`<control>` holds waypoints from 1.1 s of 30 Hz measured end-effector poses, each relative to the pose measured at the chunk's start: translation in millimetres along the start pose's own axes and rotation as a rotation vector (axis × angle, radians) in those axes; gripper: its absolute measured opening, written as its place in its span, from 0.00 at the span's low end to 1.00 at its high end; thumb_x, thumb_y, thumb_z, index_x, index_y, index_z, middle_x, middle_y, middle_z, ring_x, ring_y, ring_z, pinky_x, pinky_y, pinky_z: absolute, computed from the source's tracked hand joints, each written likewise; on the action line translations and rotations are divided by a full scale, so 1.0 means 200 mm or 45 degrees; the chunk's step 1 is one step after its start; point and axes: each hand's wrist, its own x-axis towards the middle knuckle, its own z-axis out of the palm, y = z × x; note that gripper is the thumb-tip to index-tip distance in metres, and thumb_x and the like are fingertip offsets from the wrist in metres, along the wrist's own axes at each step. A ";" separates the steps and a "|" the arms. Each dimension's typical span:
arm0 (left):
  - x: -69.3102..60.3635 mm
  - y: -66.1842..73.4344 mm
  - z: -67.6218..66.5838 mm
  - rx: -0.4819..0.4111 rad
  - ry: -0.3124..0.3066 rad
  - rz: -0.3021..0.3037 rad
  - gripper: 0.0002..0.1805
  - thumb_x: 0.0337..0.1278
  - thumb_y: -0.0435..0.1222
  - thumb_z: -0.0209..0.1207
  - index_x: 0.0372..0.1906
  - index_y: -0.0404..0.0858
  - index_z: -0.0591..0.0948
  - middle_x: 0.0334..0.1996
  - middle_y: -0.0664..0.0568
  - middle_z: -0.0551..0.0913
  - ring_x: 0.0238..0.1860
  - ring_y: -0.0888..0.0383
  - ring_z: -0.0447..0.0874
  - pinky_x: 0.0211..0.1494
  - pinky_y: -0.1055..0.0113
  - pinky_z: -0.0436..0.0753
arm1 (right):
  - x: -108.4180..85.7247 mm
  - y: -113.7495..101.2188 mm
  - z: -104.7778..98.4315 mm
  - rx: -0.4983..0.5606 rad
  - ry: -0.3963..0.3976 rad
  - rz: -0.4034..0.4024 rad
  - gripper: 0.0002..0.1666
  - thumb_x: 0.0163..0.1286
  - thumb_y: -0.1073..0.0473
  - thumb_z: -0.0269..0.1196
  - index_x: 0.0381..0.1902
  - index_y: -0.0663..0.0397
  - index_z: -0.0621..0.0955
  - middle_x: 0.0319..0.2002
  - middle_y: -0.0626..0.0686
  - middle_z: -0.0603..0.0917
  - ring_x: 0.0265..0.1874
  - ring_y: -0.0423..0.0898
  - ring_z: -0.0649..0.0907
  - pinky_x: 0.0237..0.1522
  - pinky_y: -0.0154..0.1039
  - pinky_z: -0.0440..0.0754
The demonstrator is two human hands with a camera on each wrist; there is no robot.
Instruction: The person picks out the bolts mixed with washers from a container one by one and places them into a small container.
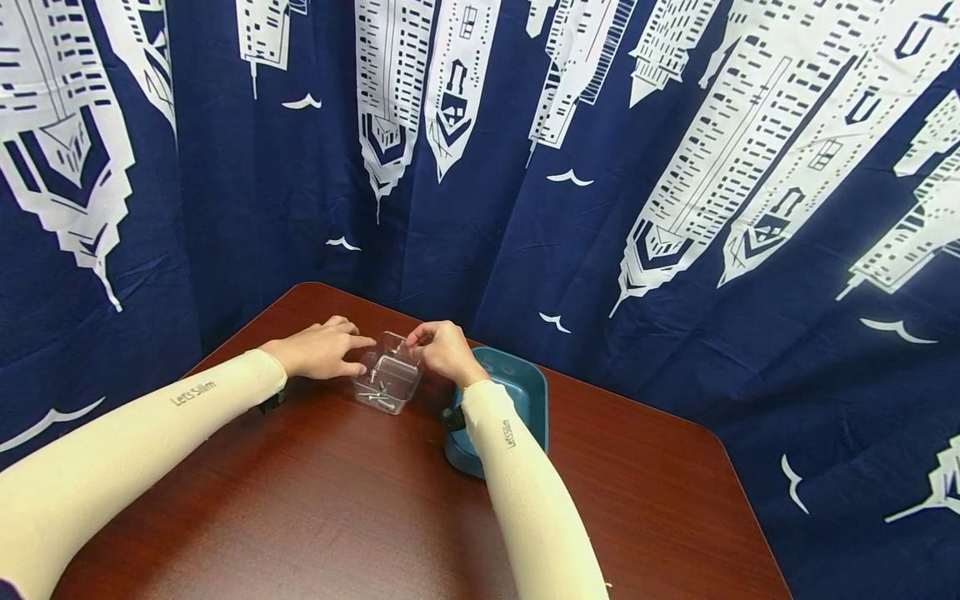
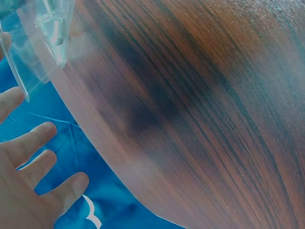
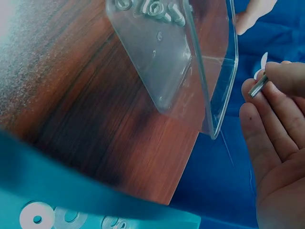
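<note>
A clear plastic box [image 1: 405, 385] with its lid raised sits on the table, with several small metal screws and nuts [image 3: 159, 9] inside. My left hand [image 1: 318, 350] is at the box's left side, fingers spread and mostly straight. In the left wrist view, its index fingertip and thumb lie by the edge of the clear lid [image 2: 28, 62]; whether they press on it is hard to tell. Over the box's far right side, my right hand [image 1: 447, 354] pinches a small metal screw [image 3: 258, 87] between thumb and fingers. Its head is hidden by the thumb.
A blue bin [image 1: 538, 404] stands right of the box, partly under my right forearm. Several flat washers [image 3: 37, 217] lie in it. The brown wooden table [image 1: 337, 500] ends just behind the box, where a dark blue patterned curtain [image 1: 480, 208] hangs.
</note>
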 end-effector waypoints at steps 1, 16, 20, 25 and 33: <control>0.00 0.00 0.00 0.001 -0.002 0.002 0.32 0.64 0.50 0.62 0.70 0.42 0.75 0.63 0.37 0.75 0.69 0.38 0.63 0.66 0.33 0.69 | 0.00 0.00 0.00 0.002 -0.002 0.002 0.05 0.60 0.68 0.69 0.35 0.58 0.88 0.30 0.49 0.89 0.28 0.39 0.82 0.32 0.29 0.77; 0.00 0.01 0.00 0.009 0.009 0.014 0.31 0.64 0.49 0.62 0.69 0.41 0.76 0.62 0.38 0.76 0.68 0.38 0.64 0.65 0.35 0.70 | -0.04 0.02 -0.04 0.027 0.003 0.067 0.07 0.58 0.68 0.70 0.37 0.59 0.88 0.31 0.52 0.89 0.31 0.44 0.84 0.34 0.31 0.77; 0.00 0.01 0.00 0.005 0.010 0.013 0.32 0.63 0.49 0.62 0.69 0.41 0.76 0.63 0.38 0.76 0.69 0.38 0.63 0.65 0.34 0.69 | -0.06 0.04 -0.06 0.024 0.009 0.086 0.07 0.58 0.67 0.70 0.35 0.53 0.87 0.31 0.50 0.88 0.31 0.43 0.81 0.33 0.32 0.77; 0.01 0.01 0.00 0.005 0.013 0.013 0.31 0.64 0.48 0.62 0.69 0.40 0.76 0.64 0.37 0.75 0.70 0.38 0.63 0.66 0.34 0.68 | -0.08 0.07 -0.09 0.039 0.002 0.104 0.08 0.59 0.66 0.71 0.38 0.56 0.88 0.32 0.49 0.88 0.31 0.43 0.80 0.31 0.34 0.76; 0.02 0.02 0.00 0.000 0.004 0.005 0.31 0.63 0.48 0.62 0.68 0.39 0.76 0.64 0.37 0.75 0.70 0.39 0.63 0.67 0.33 0.67 | -0.12 0.11 -0.15 0.048 -0.001 0.102 0.11 0.60 0.65 0.70 0.42 0.60 0.87 0.33 0.50 0.88 0.32 0.44 0.81 0.33 0.34 0.77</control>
